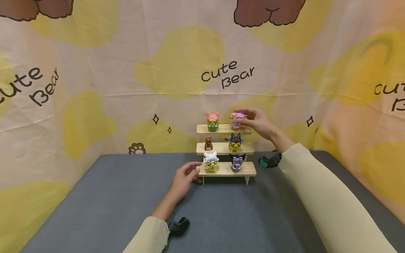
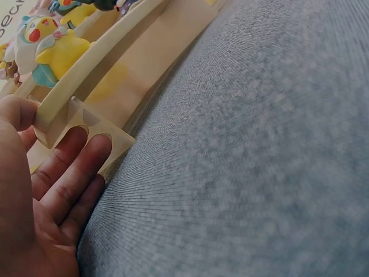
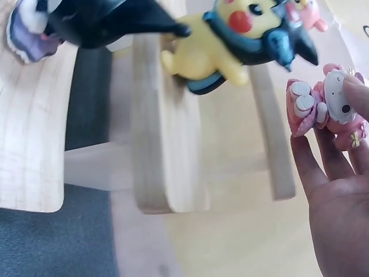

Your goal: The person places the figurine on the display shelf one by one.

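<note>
A three-tier wooden display stand [image 1: 226, 170] holds small figurines. My right hand [image 1: 260, 123] pinches a pink figurine [image 3: 341, 104] with a white face between thumb and fingers, at the right end of the top tier. Whether its base touches the board cannot be told. To its left sits a pink-hooded figurine [image 1: 213, 122]. My left hand [image 1: 182, 181] holds the left end of the bottom tier, its fingers [image 2: 86, 164] against the pale side leg. Closest to that hand is a white-hooded yellow figurine [image 1: 210, 162].
On the middle tier stand a brown figurine [image 1: 208, 143] and a yellow figurine with a black hood [image 1: 235, 142]. A purple and black figurine [image 1: 236, 163] is on the bottom tier. The grey tabletop [image 1: 126, 196] meets a printed cloth backdrop [image 1: 177, 70] behind the stand.
</note>
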Demonstrator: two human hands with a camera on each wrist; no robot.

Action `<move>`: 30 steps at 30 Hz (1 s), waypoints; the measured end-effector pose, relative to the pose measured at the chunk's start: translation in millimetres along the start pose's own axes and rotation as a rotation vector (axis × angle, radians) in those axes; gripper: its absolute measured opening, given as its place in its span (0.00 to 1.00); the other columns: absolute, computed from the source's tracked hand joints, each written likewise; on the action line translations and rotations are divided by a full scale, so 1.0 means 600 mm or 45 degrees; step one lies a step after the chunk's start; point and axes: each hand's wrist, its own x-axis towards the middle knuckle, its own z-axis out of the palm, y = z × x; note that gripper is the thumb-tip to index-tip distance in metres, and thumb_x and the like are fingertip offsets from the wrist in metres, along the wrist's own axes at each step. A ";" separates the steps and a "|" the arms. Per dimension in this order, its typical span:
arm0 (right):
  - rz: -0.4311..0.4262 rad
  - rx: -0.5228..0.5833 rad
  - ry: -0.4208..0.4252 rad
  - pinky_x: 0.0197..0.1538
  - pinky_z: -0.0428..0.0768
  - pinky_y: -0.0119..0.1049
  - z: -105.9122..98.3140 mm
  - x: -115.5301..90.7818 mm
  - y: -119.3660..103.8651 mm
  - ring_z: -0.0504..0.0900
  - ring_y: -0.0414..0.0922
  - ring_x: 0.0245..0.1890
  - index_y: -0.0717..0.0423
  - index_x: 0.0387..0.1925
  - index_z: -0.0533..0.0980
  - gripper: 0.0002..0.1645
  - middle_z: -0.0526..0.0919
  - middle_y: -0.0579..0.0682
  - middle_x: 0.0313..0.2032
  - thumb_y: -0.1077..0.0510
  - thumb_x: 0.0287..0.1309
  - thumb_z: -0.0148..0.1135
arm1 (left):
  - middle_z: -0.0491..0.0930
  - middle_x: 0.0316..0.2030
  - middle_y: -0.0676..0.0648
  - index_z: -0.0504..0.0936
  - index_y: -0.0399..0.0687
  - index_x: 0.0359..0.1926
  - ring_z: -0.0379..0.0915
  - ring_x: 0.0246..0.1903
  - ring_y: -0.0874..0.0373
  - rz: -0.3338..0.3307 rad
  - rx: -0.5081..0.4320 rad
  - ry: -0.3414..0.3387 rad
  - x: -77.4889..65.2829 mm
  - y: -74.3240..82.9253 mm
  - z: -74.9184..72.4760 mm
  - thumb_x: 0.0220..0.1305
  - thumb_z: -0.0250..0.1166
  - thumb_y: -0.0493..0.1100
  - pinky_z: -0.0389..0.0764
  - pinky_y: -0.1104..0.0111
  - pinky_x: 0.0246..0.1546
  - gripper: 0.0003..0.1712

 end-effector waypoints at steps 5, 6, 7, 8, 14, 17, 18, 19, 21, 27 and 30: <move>0.023 0.039 -0.011 0.47 0.84 0.26 0.001 -0.005 0.013 0.84 0.35 0.45 0.65 0.68 0.69 0.31 0.85 0.41 0.49 0.59 0.68 0.64 | 0.85 0.35 0.36 0.83 0.41 0.56 0.85 0.28 0.41 -0.007 -0.008 -0.001 -0.003 0.002 0.003 0.70 0.61 0.35 0.88 0.58 0.37 0.15; 0.028 0.053 -0.011 0.47 0.84 0.26 0.002 -0.005 0.014 0.84 0.35 0.45 0.65 0.68 0.69 0.31 0.85 0.41 0.49 0.59 0.67 0.64 | 0.85 0.35 0.36 0.83 0.41 0.56 0.85 0.28 0.41 -0.010 -0.006 -0.001 -0.003 0.002 0.003 0.70 0.61 0.35 0.88 0.59 0.37 0.15; 0.026 0.052 -0.018 0.47 0.84 0.26 0.002 -0.005 0.015 0.84 0.35 0.45 0.66 0.68 0.69 0.31 0.84 0.41 0.50 0.59 0.68 0.64 | 0.85 0.35 0.36 0.83 0.41 0.55 0.85 0.28 0.41 -0.010 -0.003 0.001 -0.003 0.002 0.003 0.70 0.61 0.35 0.88 0.59 0.37 0.15; 0.025 0.052 -0.024 0.47 0.84 0.26 0.003 -0.006 0.015 0.84 0.35 0.45 0.66 0.68 0.68 0.31 0.84 0.42 0.50 0.59 0.68 0.64 | 0.85 0.35 0.36 0.83 0.41 0.55 0.85 0.28 0.41 -0.011 0.000 0.000 -0.003 0.002 0.003 0.70 0.61 0.35 0.88 0.59 0.37 0.15; 0.035 0.061 -0.042 0.49 0.84 0.26 0.010 -0.008 0.010 0.83 0.37 0.46 0.65 0.69 0.67 0.30 0.80 0.45 0.51 0.61 0.70 0.61 | 0.86 0.36 0.36 0.83 0.41 0.55 0.85 0.28 0.41 -0.004 -0.003 0.000 -0.003 0.003 0.003 0.70 0.61 0.36 0.88 0.59 0.37 0.15; 0.043 0.050 -0.042 0.50 0.83 0.26 0.013 -0.011 0.008 0.81 0.39 0.47 0.65 0.69 0.67 0.30 0.79 0.45 0.51 0.61 0.70 0.61 | 0.86 0.35 0.37 0.83 0.42 0.55 0.85 0.28 0.42 -0.013 0.003 -0.002 -0.003 0.001 0.003 0.70 0.62 0.36 0.88 0.59 0.37 0.15; 0.043 0.045 -0.041 0.50 0.83 0.26 0.013 -0.012 0.008 0.80 0.40 0.48 0.65 0.68 0.67 0.30 0.80 0.45 0.51 0.60 0.70 0.61 | 0.86 0.34 0.37 0.83 0.43 0.55 0.85 0.28 0.42 -0.016 0.005 -0.006 -0.003 -0.001 0.003 0.70 0.62 0.36 0.88 0.59 0.37 0.15; 0.045 0.047 -0.041 0.50 0.83 0.26 0.013 -0.013 0.008 0.80 0.40 0.48 0.65 0.69 0.67 0.30 0.79 0.46 0.51 0.60 0.70 0.61 | 0.86 0.34 0.37 0.83 0.43 0.55 0.85 0.28 0.42 -0.018 0.008 -0.009 -0.003 -0.002 0.003 0.70 0.62 0.36 0.88 0.59 0.37 0.15; 0.033 0.038 -0.042 0.51 0.83 0.27 0.012 -0.016 0.007 0.80 0.39 0.49 0.65 0.70 0.66 0.31 0.79 0.51 0.55 0.60 0.70 0.60 | 0.86 0.33 0.37 0.83 0.44 0.56 0.86 0.28 0.42 -0.025 0.016 -0.018 -0.002 -0.003 0.004 0.71 0.61 0.37 0.88 0.59 0.38 0.15; -0.036 -0.066 0.027 0.74 0.70 0.47 0.003 -0.028 -0.010 0.71 0.51 0.68 0.64 0.72 0.64 0.32 0.67 0.63 0.72 0.55 0.73 0.54 | 0.85 0.39 0.34 0.82 0.42 0.57 0.85 0.29 0.41 -0.012 0.018 -0.007 -0.003 -0.003 0.004 0.71 0.61 0.38 0.88 0.58 0.39 0.16; -0.049 -0.297 0.116 0.77 0.61 0.58 -0.001 -0.045 -0.027 0.65 0.57 0.73 0.61 0.71 0.67 0.33 0.68 0.61 0.72 0.47 0.73 0.56 | 0.82 0.48 0.33 0.82 0.41 0.57 0.86 0.30 0.42 -0.005 0.025 0.003 -0.002 -0.005 0.003 0.72 0.60 0.38 0.88 0.57 0.40 0.16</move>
